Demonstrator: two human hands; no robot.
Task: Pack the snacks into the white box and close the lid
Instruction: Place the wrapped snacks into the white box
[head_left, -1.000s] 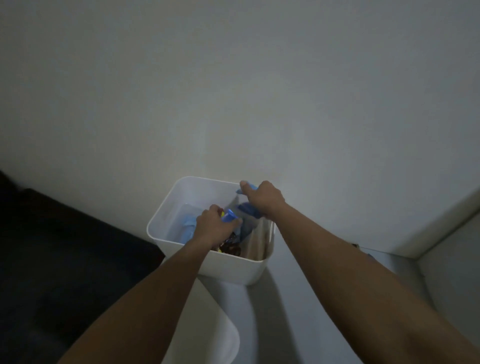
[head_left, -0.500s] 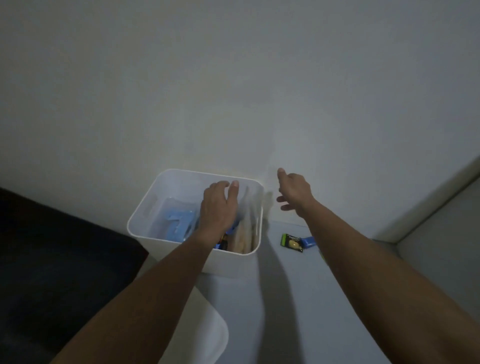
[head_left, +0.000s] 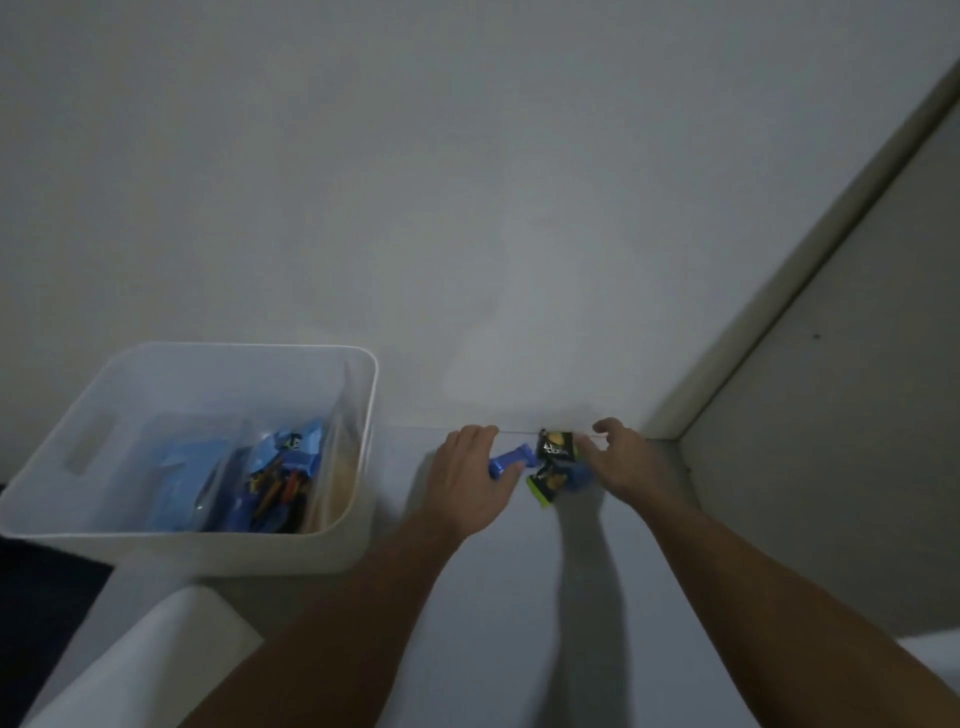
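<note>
1. Box (head_left: 358, 395): sits at centre left of the frame, open at the top. It already holds several snacks, mostly blue wrappers (head_left: 291, 457) plus a clear pouch against its right wall. This part of the packing is done.
2. Lid (head_left: 140, 660): the white rounded panel at lower left, just below the box, is judged to be the lid. It is off the box, so closing is not yet done.
3. Loose snacks: a small cluster lies on the surface at centre, right of the box and against the wall. It comprises a blue packet (head_left: 506, 460), a black packet (head_left: 557, 447) and a black-and-green packet (head_left: 543, 486). More blue wrapper shows behind these; its count cannot be told.
4. Left hand (head_left: 470, 483): placed on the left end of the blue packet, fingers curled over it. A firm grip is likely but motion blur prevents confirmation.
5. Right hand (head_left: 621, 460): at the right side of the cluster, fingers bent around the black packet and touching it. Whether it is lifted cannot be told.
6. Remaining work, as judged: move the cluster into the box, check that nothing stands above the rim, then seat the lid.
</note>
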